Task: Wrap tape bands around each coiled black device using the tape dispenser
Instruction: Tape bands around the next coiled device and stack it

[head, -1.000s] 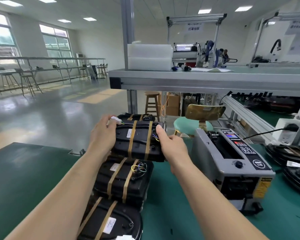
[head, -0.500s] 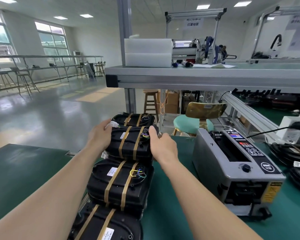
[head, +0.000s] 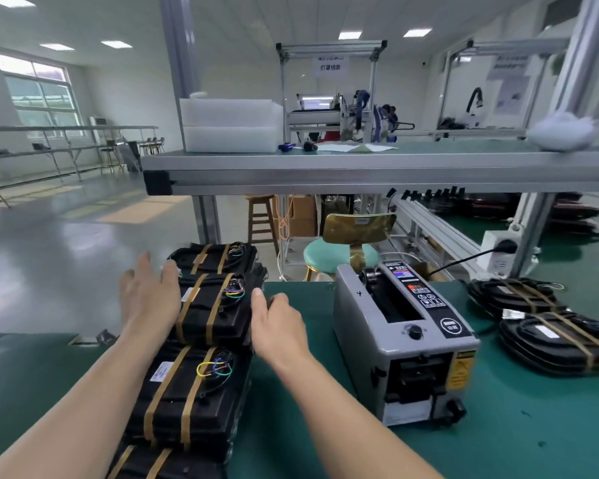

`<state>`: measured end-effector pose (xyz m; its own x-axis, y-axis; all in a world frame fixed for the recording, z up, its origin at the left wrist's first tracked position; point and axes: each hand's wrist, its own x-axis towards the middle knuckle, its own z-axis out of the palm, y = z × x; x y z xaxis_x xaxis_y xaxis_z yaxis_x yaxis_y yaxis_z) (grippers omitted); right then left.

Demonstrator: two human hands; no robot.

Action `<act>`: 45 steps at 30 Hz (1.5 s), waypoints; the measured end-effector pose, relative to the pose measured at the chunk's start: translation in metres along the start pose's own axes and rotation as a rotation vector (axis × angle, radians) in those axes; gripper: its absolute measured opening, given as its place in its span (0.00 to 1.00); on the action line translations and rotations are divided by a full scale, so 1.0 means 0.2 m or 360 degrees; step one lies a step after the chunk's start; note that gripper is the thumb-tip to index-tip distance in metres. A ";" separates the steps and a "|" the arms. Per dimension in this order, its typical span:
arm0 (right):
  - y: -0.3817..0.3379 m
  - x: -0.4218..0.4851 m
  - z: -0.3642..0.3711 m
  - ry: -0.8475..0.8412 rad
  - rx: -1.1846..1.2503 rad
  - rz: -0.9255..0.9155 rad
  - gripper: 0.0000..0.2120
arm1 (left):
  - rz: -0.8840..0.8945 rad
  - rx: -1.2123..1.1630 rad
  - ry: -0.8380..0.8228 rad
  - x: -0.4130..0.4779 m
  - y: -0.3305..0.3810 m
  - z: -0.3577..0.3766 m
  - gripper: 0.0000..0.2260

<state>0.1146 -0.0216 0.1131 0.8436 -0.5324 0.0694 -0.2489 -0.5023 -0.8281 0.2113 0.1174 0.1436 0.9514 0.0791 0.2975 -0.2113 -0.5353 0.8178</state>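
The device (head: 215,312), with two tan tape bands on it, lies second from the far end of a row (head: 191,392) of banded black devices on the green counter (head: 325,409), left of the dispenser (head: 402,340). The left hand (head: 149,299), fingers straight and spread, is at its left edge. The right hand (head: 277,323), fingers relaxed and holding nothing, is at its right edge.

Both bare forearms reach forward, side by side. Left hand (head: 149,299) is flat, fingers straight, thumb spread out. Right hand (head: 280,326) is palm down, relaxed, fingers loosely bent.
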 end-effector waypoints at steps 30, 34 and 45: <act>1.15 -0.15 -1.41 0.1389 0.1040 0.0440 0.14 | 0.1278 -0.0322 -0.1167 -1.43 0.42 0.98 0.08; 1.31 -0.10 -1.46 0.1526 0.0932 0.0723 0.24 | 0.1564 -0.0122 -0.1083 -1.45 0.36 1.05 0.05; 1.49 0.05 -1.51 0.1273 0.0289 0.1007 0.47 | 0.1856 0.0145 -0.1014 -1.51 0.30 1.13 0.05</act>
<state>-0.0945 -0.3829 0.0356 0.0043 -0.9936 -0.1132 -0.4055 0.1018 -0.9084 -0.0379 -0.1287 -0.0086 0.1685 -0.8521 0.4955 -0.9767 -0.0764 0.2008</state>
